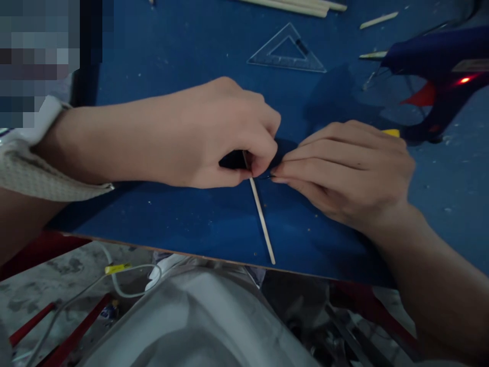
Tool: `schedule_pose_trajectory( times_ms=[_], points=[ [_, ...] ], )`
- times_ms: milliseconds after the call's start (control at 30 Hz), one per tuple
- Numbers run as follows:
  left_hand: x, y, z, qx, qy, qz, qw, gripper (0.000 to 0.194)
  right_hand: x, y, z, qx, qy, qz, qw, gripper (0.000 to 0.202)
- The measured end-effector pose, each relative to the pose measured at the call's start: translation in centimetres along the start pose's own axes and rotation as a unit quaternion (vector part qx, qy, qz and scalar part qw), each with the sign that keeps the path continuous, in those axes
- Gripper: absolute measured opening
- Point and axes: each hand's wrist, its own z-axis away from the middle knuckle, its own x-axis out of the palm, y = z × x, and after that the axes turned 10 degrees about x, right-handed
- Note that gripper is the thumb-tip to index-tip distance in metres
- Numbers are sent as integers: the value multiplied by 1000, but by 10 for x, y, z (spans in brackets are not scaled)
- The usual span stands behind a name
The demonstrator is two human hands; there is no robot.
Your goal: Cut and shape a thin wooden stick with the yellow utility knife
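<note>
My left hand (pixel 237 132) pinches a thin wooden stick (pixel 262 220) between thumb and forefinger. The stick's lower part slants down toward the near edge of the blue table; its upper part is mostly hidden under the hand. Just to the right, my right hand (pixel 344 171) has its thumb and fingers pressed together at the tips. A thin dark strand, too small to identify, shows between the two hands beside the stick. Something yellow pokes out behind my right hand, partly hidden.
On the blue table (pixel 183 219), a clear set square (pixel 260 58) lies beyond my hands. Several wooden sticks (pixel 298 6) are at the far edge, a short piece (pixel 379 20) at the far right. A blue glue gun (pixel 439 61) with a lit red light stands right.
</note>
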Motion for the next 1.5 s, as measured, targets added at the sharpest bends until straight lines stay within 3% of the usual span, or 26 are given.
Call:
schedule_pose_trajectory(
  times_ms=[333,500,700,833,967,1067,1333,1500],
  points=[
    [0,-4,-2,0,-18,7,1000,67,-3,4,-13,-28,-12,-16,999,20],
    [-1,-3,-4,10,-18,3,1000,67,5,9,-13,-67,23,-12,997,24],
    [-2,-2,-2,-17,-27,36,999,63,8,-1,-9,-12,67,-20,997,19],
    [-2,-2,-2,-12,-8,30,999,59,7,-5,-9,-43,27,-14,999,13],
    [0,-3,-1,1,-4,27,1000,56,13,-2,-6,-19,54,6,998,12],
    [0,-4,2,0,-5,17,1000,51,14,1,-5,-37,66,-11,997,16],
    [-2,-3,-1,3,-7,10,1000,48,10,1,-2,-19,50,0,999,18],
    [-1,-2,-3,-16,-25,12,999,65,11,2,-3,-33,47,-2,998,18]
  ],
)
